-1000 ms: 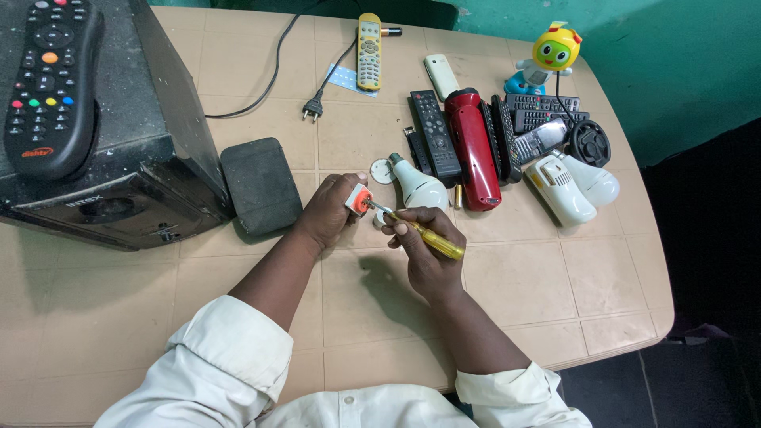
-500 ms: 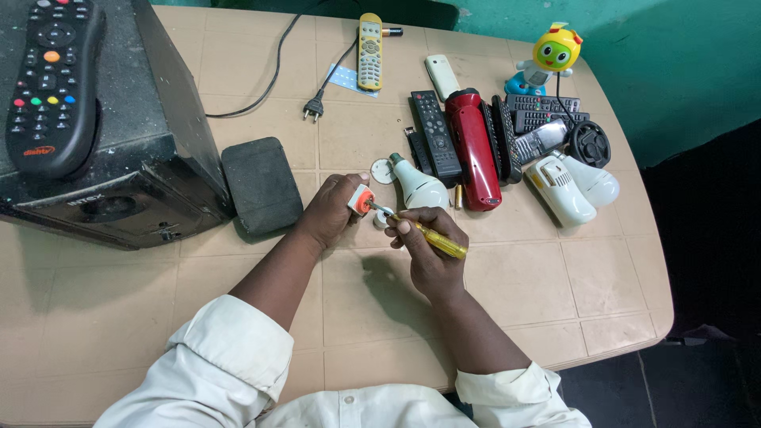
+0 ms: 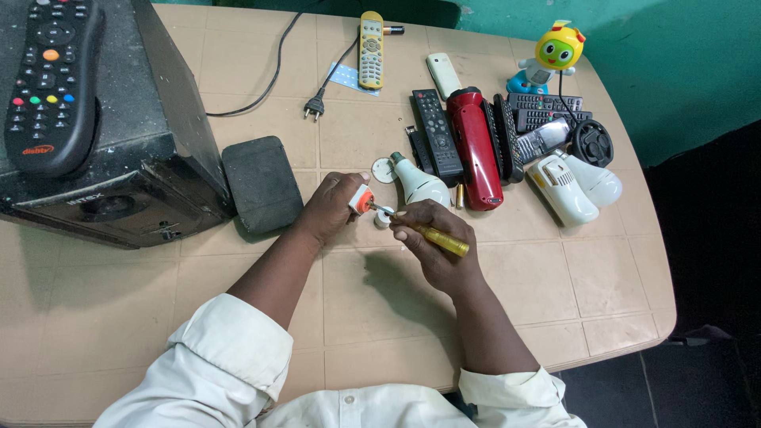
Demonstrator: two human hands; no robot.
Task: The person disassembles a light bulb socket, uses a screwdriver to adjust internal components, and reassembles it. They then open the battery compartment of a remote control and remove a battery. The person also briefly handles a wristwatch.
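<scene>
Gripping small white part (image 3: 361,199) w/ orange face, left hand (image 3: 333,208); right hand (image 3: 432,242) clasps yellow screwdriver (image 3: 428,233).

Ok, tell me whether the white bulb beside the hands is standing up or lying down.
Lying down. The white bulb rests on its side on the table, base end toward the far edge, dome toward the right hand holding the yellow screwdriver.
</scene>
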